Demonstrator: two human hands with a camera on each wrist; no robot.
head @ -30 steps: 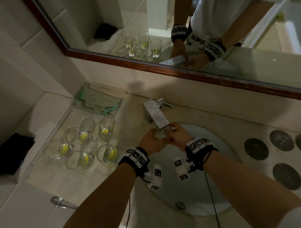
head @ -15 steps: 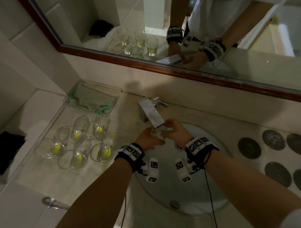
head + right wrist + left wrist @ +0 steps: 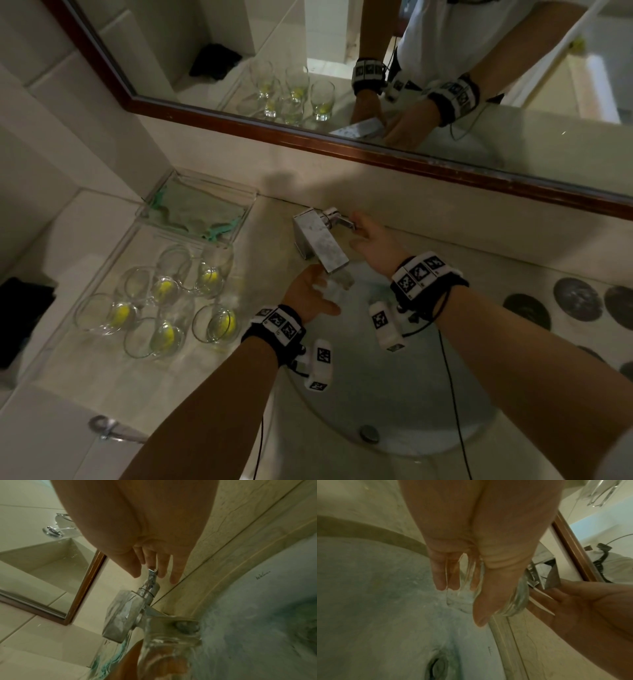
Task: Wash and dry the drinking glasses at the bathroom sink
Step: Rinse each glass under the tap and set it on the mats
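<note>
Rinsing step, by the look of it: sink basin (image 3: 428, 421) sits below both hands, biggest thing in play, so runoff drops straight to the drain. Clear tray (image 3: 113, 260) on the counter lies well off to the left of the grip, away from the basin; six glasses (image 3: 161, 291) stand in it, each with a yellow patch at the bottom, likely residue, so judged unwashed. One smaller tray (image 3: 202, 212) behind that holds a teal cloth (image 3: 195, 219), presumably staged for drying. One faucet (image 3: 320, 245) directly above the grip; spout end almost over the held glass (image 3: 513, 601), which puts the glass where the stream would land. Whether water is running can't be told. Left hand (image 3: 310, 296) is wrapped around that one glass, fingers and thumb curled on its wall, holding it tilted over the basin. Right hand (image 3: 154, 555), just beyond the grip and to its right, has straight fingers touching the tip of the faucet lever (image 3: 151, 577), not closed round it, probably to set the flow. Count: one glass in hand, six waiting, none visibly dried.
</note>
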